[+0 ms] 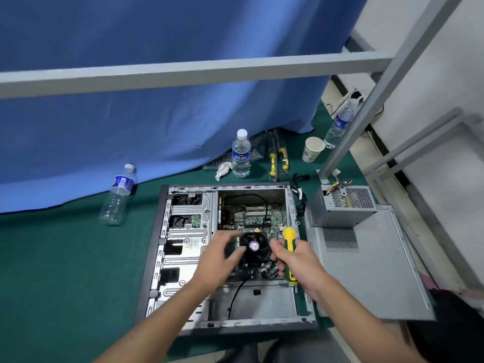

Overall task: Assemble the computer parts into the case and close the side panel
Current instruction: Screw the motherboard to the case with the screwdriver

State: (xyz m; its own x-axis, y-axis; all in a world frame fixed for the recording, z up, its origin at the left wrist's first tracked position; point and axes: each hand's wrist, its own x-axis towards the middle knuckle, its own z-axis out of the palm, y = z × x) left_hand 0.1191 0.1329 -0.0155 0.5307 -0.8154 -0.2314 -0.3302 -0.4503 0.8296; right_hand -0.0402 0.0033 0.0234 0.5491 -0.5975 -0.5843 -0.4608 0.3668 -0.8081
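An open computer case (183,247) lies flat on the green mat, its motherboard (259,218) showing. A black CPU cooler fan (255,246) sits on the board, and a black cable (235,294) runs from it toward the case's near edge. My left hand (220,258) holds the fan's left side, thumb and fingers curled against its rim. My right hand (296,260) grips a yellow and green screwdriver (289,239) just right of the fan. A grey power supply (343,205) rests on the loose side panel (372,268) to the right of the case.
Three water bottles (241,155) (119,195) (339,124) and a paper cup (313,149) stand or lie behind the case. Two more screwdrivers (277,158) and a crumpled tissue (222,170) lie near the blue curtain (157,113). A grey metal frame (183,72) crosses overhead.
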